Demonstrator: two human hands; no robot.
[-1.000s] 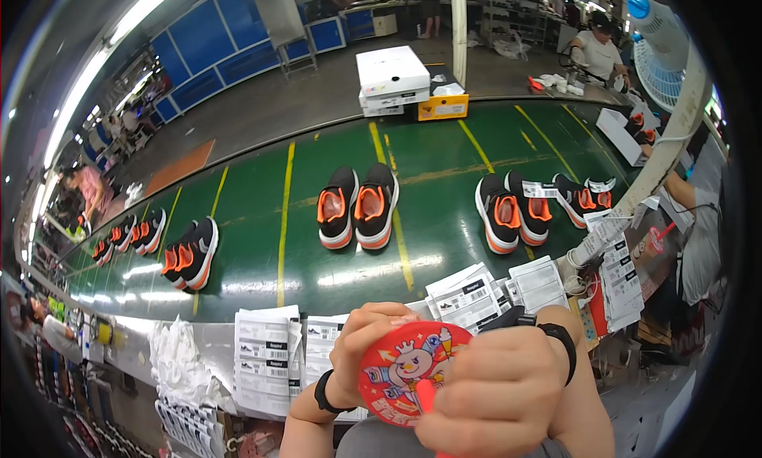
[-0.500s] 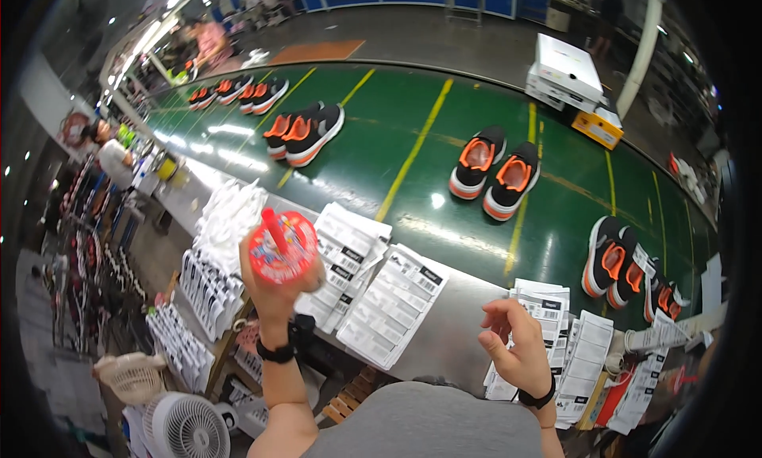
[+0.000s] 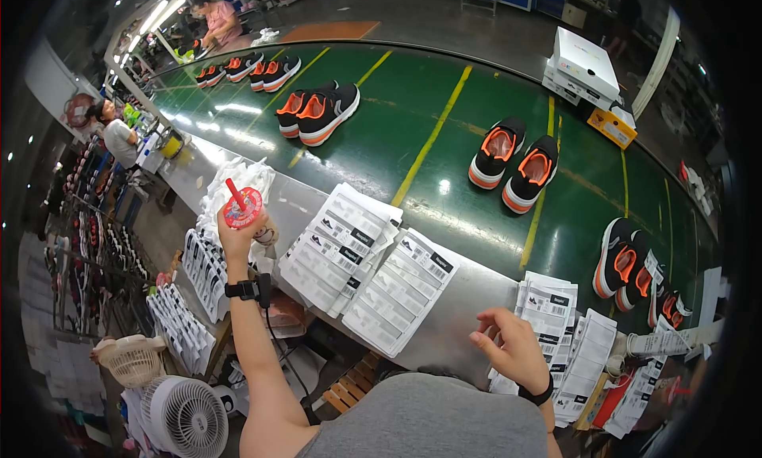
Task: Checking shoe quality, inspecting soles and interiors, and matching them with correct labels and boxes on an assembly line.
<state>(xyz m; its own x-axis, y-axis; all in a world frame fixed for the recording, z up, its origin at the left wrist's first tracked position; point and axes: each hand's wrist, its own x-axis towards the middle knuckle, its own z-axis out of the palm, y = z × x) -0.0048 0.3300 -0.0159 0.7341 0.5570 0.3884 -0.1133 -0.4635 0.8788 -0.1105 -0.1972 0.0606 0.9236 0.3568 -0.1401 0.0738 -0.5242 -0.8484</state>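
Note:
My left hand (image 3: pixel 230 242) is wrapped round a drink cup with a round red printed lid (image 3: pixel 243 212) and a red straw (image 3: pixel 235 191). It holds the cup upright beside a heap of white crumpled material (image 3: pixel 252 176) at the left of the metal ledge; the cup's body is mostly hidden. My right hand (image 3: pixel 516 348) hovers by the ledge's right part, thumb apart from loosely bent fingers, nothing in it. Between the hands lie two stacks of printed label sheets, a left stack (image 3: pixel 337 248) and a right stack (image 3: pixel 401 291). More label sheets (image 3: pixel 548 311) lie just beyond my right hand.
A green conveyor belt (image 3: pixel 413 113) with yellow lines carries pairs of black and orange shoes (image 3: pixel 329 113). Shoe boxes (image 3: pixel 586 65) stand at its far side. A white fan (image 3: pixel 190 417) is at lower left. Two people work farther along on the left.
My left hand has carried the cup left and away from me, toward the white heap, uncovering the left label stack. My right hand has barely moved. The view has shifted slightly.

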